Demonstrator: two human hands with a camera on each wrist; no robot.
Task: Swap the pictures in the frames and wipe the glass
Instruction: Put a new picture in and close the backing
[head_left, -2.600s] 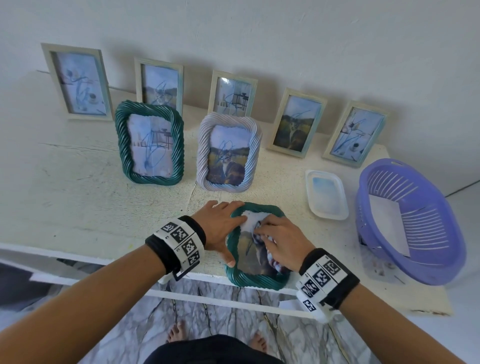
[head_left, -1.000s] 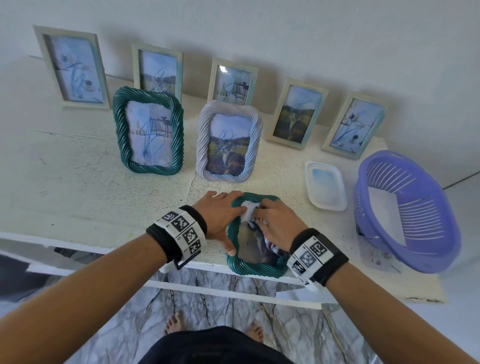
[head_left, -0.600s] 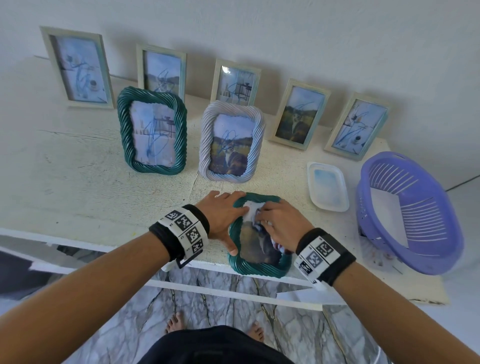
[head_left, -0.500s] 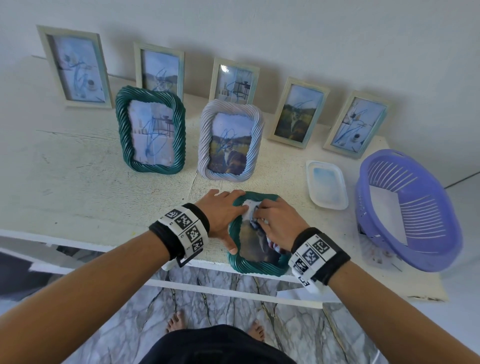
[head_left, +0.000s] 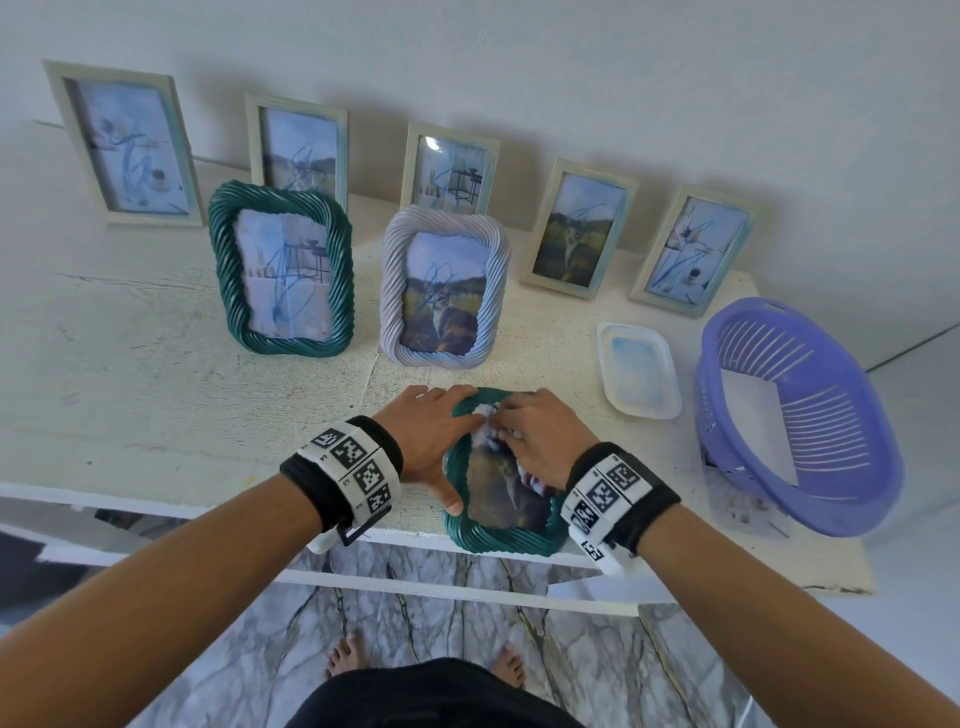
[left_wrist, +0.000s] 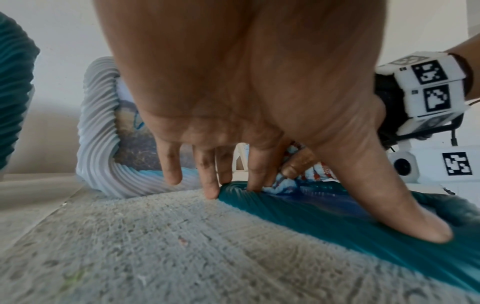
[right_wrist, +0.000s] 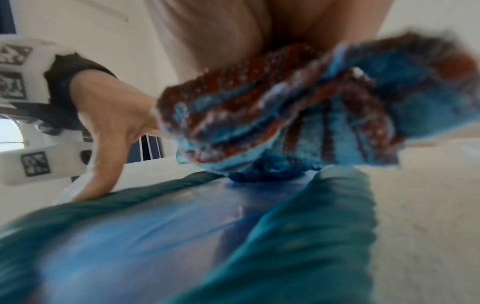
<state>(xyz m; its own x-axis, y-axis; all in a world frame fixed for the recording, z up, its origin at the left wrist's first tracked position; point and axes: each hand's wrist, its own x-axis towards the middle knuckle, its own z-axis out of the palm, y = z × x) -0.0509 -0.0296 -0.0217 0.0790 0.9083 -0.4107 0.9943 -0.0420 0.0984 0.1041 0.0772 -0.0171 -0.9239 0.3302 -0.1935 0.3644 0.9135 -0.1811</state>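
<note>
Two hands are on the one job: my left hand (head_left: 434, 434) is spread with fingers straight, pressing the near-left rim of the green frame (head_left: 498, 538) that lies flat on the table (head_left: 130, 374) right at the edge nearest me, thumb down along its side and fingertips at its far corner. My right hand (head_left: 540, 441) is curled round a bunched striped cloth (right_wrist: 298, 115), gripping it and pushing it onto the glass (head_left: 506, 499) at the far end of the frame, just beside my left fingertips. So the step in hand, as I judge it, is the wiping of this frame's glass; whether its picture has already been swapped I cannot tell from here. Beyond my hands stand another green frame (head_left: 283, 270) and a pale twisted frame (head_left: 444, 288), both upright, with scribbles across their fronts, so I reckon they are not yet cleaned. To the right of my right hand sits a small white tray (head_left: 639, 376), and further right a purple basket (head_left: 795, 415). Next I should draw the cloth back towards me across the rest of the glass, pressing down with my left so the frame does not slide off the edge.
</note>
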